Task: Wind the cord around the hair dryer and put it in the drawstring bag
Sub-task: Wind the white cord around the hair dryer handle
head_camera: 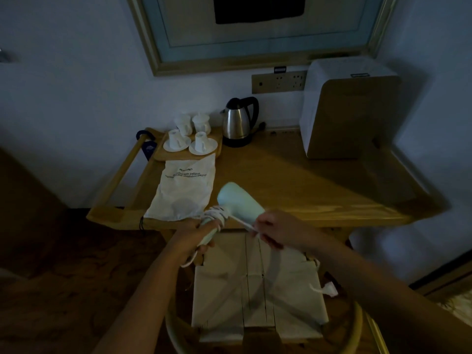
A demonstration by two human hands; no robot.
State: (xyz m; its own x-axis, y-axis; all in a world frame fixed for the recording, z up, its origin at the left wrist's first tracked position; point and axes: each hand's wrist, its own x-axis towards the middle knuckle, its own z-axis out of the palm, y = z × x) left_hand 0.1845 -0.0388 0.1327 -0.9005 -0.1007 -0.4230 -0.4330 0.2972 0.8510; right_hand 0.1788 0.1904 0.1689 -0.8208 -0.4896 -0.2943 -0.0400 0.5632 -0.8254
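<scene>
Pale green and smooth, the hair dryer (240,200) is up in the air over the front edge of the wooden table (306,180). Its fat round end points up and away, toward the wall. Its thin handle points down, toward the person.

The left hand (196,238) is closed tight around the handle. The white cord (217,215) goes round and round the top of the handle in a few loops, just above that hand. A bit of cord also hangs out below the left hand.

The right hand (273,231) is just to the right of the dryer. Its fingers pinch a straight piece of the cord, and that piece runs from the loops to the fingers.

The white drawstring bag (185,190) lies flat on the table, just behind the left hand. It has dark letters on it, and they are upside down from here. The open end of the bag is at the table's front edge, close to the dryer.

Farther back on the table stand a shiny kettle (237,121) and a wooden tray (217,149) with white cups (189,134). A big white box (350,108) stands at the back on the right. Below the hands is a chair with a pale cushion (258,290).
</scene>
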